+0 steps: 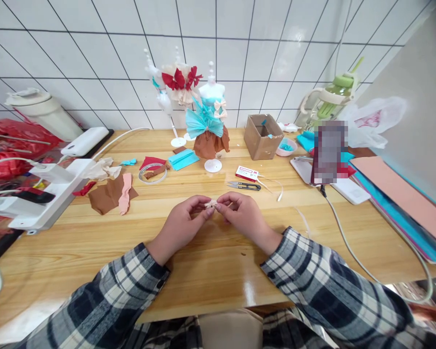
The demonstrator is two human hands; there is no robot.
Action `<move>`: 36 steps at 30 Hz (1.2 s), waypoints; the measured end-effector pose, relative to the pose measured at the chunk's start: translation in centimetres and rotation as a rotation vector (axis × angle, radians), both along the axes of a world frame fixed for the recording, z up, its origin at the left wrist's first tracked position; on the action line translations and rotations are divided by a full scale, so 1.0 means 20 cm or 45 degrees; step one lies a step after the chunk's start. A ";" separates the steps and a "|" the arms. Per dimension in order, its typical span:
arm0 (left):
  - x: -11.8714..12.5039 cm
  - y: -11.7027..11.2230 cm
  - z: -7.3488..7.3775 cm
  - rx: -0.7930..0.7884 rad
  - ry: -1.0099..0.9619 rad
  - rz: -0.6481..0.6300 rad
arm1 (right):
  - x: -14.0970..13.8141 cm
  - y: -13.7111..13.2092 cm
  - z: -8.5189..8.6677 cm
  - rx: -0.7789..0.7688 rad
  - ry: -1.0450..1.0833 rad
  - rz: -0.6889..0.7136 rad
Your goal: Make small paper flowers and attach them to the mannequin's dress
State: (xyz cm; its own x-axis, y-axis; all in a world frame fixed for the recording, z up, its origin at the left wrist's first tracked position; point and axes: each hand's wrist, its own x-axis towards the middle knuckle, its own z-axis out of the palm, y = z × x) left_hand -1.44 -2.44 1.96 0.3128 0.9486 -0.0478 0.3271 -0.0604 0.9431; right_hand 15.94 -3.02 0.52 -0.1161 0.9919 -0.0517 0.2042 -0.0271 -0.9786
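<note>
Between the fingertips of both hands is a small cream-coloured gathered piece (212,203), perhaps crepe paper; the fingers cover much of it. My left hand (183,218) pinches its left side, and my right hand (245,215) pinches its right side. Both hands are above the wooden table, close together. Just beyond them lie black-handled thread snips (244,185) and a small white-and-red box (247,173) with a white cord. Farther back stands a mini dress form (211,89) wearing a turquoise top with cream bows, a large turquoise bow (205,121) and a brown skirt (211,141).
Crepe paper scraps (107,196) and a roll of clear tape (152,173) lie at the left, near a white power strip (54,189). A cardboard box (263,136) stands at the back. On the right, a phone (330,152) stands upright with its cable (343,240) trailing across the table.
</note>
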 end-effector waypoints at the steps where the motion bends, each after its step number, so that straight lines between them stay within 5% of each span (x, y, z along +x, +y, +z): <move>1: 0.00 0.00 0.00 -0.005 0.032 -0.002 | 0.00 0.00 0.00 0.022 -0.031 -0.012; 4: -0.01 0.01 0.00 -0.053 0.056 -0.027 | 0.02 0.00 0.01 0.150 -0.095 0.011; 9: -0.05 0.02 0.00 -0.157 0.019 -0.217 | 0.06 0.01 0.00 0.476 -0.144 0.385; 12: -0.06 0.02 0.01 -0.183 0.039 -0.316 | 0.06 0.01 0.00 0.568 -0.152 0.409; 21: -0.07 0.02 0.05 -0.155 0.132 -0.351 | 0.06 0.00 0.02 0.349 -0.065 0.324; 26: -0.07 0.02 0.05 0.049 0.316 -0.235 | 0.07 0.01 0.01 0.166 0.079 0.210; 36: -0.07 0.01 0.04 0.161 0.410 -0.260 | 0.05 0.01 0.01 0.102 0.039 0.194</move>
State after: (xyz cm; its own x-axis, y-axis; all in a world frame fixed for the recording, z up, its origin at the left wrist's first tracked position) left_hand -2.79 -2.26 2.76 0.4833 0.8733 -0.0612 0.5744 -0.2635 0.7750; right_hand 17.00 -2.83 0.66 -0.2657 0.9635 0.0327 0.1698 0.0802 -0.9822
